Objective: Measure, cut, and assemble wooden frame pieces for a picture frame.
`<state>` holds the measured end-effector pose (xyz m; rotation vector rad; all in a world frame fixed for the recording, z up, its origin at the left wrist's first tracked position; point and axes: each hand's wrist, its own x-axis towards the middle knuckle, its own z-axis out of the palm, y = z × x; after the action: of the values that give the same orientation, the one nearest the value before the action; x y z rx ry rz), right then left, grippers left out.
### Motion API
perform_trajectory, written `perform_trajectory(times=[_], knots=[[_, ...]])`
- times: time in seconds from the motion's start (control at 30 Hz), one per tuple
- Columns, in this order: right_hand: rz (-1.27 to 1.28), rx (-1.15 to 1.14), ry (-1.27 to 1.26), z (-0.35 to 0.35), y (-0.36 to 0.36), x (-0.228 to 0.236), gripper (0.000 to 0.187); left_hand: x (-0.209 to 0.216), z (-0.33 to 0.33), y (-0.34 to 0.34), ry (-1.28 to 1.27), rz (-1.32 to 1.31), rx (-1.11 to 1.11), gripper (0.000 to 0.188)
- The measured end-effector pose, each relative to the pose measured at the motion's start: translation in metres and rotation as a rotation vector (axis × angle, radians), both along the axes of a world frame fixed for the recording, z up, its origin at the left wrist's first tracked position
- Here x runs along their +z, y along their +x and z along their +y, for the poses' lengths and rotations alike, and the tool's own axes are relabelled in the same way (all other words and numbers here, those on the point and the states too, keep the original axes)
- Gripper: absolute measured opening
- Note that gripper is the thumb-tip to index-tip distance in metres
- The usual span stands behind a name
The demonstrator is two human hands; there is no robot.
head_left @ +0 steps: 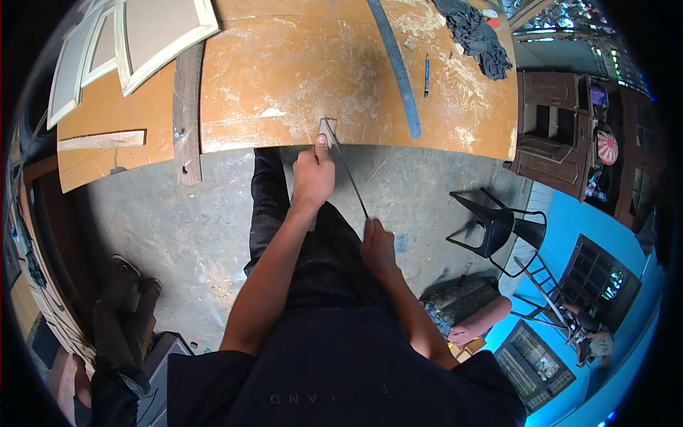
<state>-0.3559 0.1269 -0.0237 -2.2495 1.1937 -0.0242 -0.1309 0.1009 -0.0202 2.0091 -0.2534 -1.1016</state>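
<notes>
L hand grips a small wood pc, thumb pressed on top, at the front edge of the tbl. The pc is pale, flat, stubby, w/ a squarish far end; the near part's hidden by the hand, which blocks the view. R hand is closed round the near end of a thin dark rod, straight & narrow; its far end reaches the pc, but can't tell if touching or just over it.

Further out: a long metal ruler right of the pc, then a dark pen & crumpled dark cloth. On the left, a worn wood strip juts past the tbl edge, w/ pale-edged frames beyond & a loose stick nearer. Off the tbl: black chair to the right, brown cabinet past it; another person's legs lower left.
</notes>
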Motion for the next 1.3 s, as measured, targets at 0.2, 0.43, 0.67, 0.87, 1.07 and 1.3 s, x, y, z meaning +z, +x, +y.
perform_trajectory(times=[0.2, 0.43, 0.67, 0.87, 1.07, 1.3], knots=[[-0.089, -0.12, 0.047, -0.067, 0.125, 0.003, 0.03, 0.015, -0.007, -0.004, -0.025, -0.048, -0.059, 0.055], [0.01, -0.13, 0.02, -0.006, 0.035, 0.002, 0.027, 0.008, -0.003, -0.009, 0.045, 0.031, -0.011, 0.057], [-0.105, -0.094, 0.053, -0.037, 0.079, 0.015, 0.028, 0.01, -0.001, -0.006, 0.003, 0.026, -0.025, 0.058], [-0.143, -0.18, 0.109, -0.067, 0.118, 0.011, 0.037, 0.007, -0.004, -0.016, 0.014, -0.022, -0.047, 0.058], [-0.029, -0.151, 0.024, -0.004, 0.022, 0.018, 0.026, 0.011, -0.003, -0.009, 0.003, 0.035, -0.017, 0.058], [-0.175, 0.028, -0.113, -0.059, 0.089, 0.0, 0.032, 0.009, -0.002, -0.009, -0.053, -0.031, -0.041, 0.055]])
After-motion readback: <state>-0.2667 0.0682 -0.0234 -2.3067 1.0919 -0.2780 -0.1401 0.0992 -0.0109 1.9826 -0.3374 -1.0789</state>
